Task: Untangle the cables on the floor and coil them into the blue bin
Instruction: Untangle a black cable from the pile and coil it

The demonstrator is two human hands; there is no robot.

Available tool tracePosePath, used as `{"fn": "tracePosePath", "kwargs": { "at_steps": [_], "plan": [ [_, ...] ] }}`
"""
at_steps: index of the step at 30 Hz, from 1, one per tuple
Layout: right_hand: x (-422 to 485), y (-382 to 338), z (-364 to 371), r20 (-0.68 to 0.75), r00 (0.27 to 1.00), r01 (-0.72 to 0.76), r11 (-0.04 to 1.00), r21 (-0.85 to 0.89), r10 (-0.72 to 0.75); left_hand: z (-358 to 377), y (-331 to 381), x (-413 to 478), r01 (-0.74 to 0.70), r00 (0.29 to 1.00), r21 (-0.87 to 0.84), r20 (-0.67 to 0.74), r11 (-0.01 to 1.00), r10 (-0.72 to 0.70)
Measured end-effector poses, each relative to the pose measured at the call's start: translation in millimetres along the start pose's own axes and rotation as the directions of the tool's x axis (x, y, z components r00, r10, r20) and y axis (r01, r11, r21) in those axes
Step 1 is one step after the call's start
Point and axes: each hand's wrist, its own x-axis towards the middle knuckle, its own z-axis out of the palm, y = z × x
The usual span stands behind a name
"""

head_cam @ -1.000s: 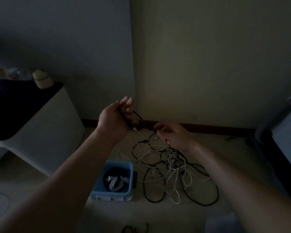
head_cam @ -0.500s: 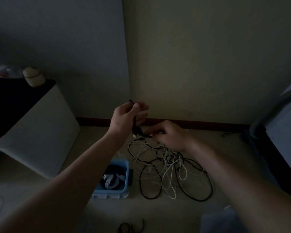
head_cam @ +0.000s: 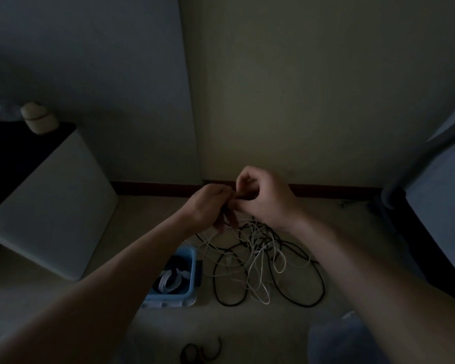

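**Desk:** Head view, dim room. What are the hands doing?

**Photographer:** The left hand point(head_cam: 208, 206) and right hand point(head_cam: 264, 198) meet above the floor, knuckles nearly touching. The left hand's fingers curl round a dark cable point(head_cam: 243, 197). The right hand pinches the same strand between thumb and fingertips.

**Desk:** And the rest of the cables?

**Photographer:** A tangle of black and white cables point(head_cam: 260, 256) lies on the floor directly below both hands, with strands rising to the left hand. The blue bin point(head_cam: 192, 269) sits below the left wrist, just beside the tangle, and a coiled white cable point(head_cam: 171, 281) is inside it. A white cabinet point(head_cam: 50, 206) stands well out past the left hand.
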Motion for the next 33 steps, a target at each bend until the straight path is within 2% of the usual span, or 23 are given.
{"fn": "tracePosePath", "kwargs": {
  "at_steps": [2, 5, 6, 8, 10, 13, 15, 17, 19, 24, 27, 29, 31, 33],
  "plan": [
    [-1, -1, -1, -0.088, 0.996, 0.021, 0.998, -0.051, -0.025, 1, 6, -3, 0.016, 0.999, -0.052, 0.045, 0.999, -0.014],
    [-3, -3, -7, -0.168, 0.985, -0.014, 0.939, -0.344, -0.047, -1, 10, -3, 0.098, 0.986, -0.143, 0.15, 0.985, -0.076],
    [-2, -2, -10, -0.173, 0.985, -0.073, 0.901, -0.427, -0.002, -3, 10, -2, 0.142, 0.973, -0.19, 0.205, 0.972, -0.102],
    [1, 1, -16, -0.144, 0.984, -0.164, 0.87, -0.465, 0.109, -7, 10, -2, 0.238, 0.93, -0.281, 0.342, 0.93, -0.135],
    [4, 6, -22, -0.058, 0.985, -0.173, 0.907, -0.383, 0.163, -11, 12, -2, 0.262, 0.895, -0.307, 0.432, 0.915, -0.112],
    [5, 13, -32, 0.161, 0.965, -0.179, 0.97, -0.162, 0.205, -14, 16, -6, 0.257, 0.853, -0.332, 0.519, 0.908, -0.052],
    [4, 18, -39, 0.29, 0.912, -0.303, 0.953, 0.001, 0.29, -18, 17, -9, 0.251, 0.812, -0.355, 0.584, 0.9, 0.004],
    [4, 25, -45, 0.365, 0.858, -0.435, 0.889, 0.142, 0.361, -19, 16, -10, 0.268, 0.787, -0.381, 0.616, 0.885, 0.027],
    [4, 30, -48, 0.359, 0.866, -0.456, 0.844, 0.283, 0.347, -18, 15, -10, 0.29, 0.785, -0.399, 0.619, 0.87, 0.022],
    [7, 33, -54, 0.196, 0.951, -0.306, 0.8, 0.517, 0.238, -9, 16, -11, 0.291, 0.788, -0.382, 0.615, 0.877, 0.006],
    [6, 37, -48, 0.113, 0.958, -0.285, 0.852, 0.44, 0.262, -9, 19, -9, 0.347, 0.775, -0.532, 0.626, 0.773, 0.083],
    [5, 43, -40, 0.118, 0.95, -0.311, 0.918, 0.245, 0.29, -11, 19, -7, 0.359, 0.759, -0.614, 0.63, 0.703, 0.163],
    [4, 47, -32, 0.195, 0.919, -0.363, 0.929, 0.069, 0.344, -14, 20, -6, 0.359, 0.757, -0.686, 0.61, 0.632, 0.232],
    [2, 47, -21, 0.293, 0.867, -0.433, 0.9, 0.043, 0.403, -16, 21, -4, 0.309, 0.815, -0.768, 0.517, 0.56, 0.26]
  ]
}}
